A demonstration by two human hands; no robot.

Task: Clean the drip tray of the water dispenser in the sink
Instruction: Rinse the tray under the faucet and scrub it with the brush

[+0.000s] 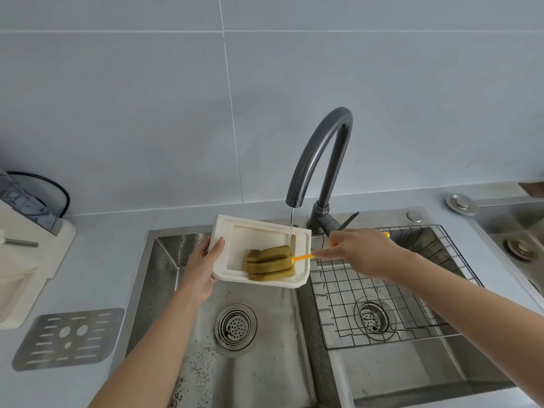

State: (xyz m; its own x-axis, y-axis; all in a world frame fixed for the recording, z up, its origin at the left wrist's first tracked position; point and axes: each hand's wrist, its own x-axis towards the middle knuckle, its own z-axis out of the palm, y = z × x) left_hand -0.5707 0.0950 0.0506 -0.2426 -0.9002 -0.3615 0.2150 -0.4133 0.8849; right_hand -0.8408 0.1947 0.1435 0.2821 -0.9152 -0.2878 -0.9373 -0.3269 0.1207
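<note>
A cream plastic drip tray (235, 240) is held tilted above the left basin of the steel sink (164, 278). My left hand (203, 269) grips its left edge, thumb on the rim. My right hand (362, 251) holds the orange handle of a sponge brush (269, 263). The olive-green sponge head lies inside the tray's recess at its right side. A thin stream of water (290, 228) runs from the dark curved faucet (321, 160) into the tray just behind the sponge.
A perforated metal grate (67, 338) lies on the counter left of the sink. The water dispenser (26, 260) stands at the far left. A wire rack (391, 290) fills the right basin. Both basins have drain strainers (235, 326).
</note>
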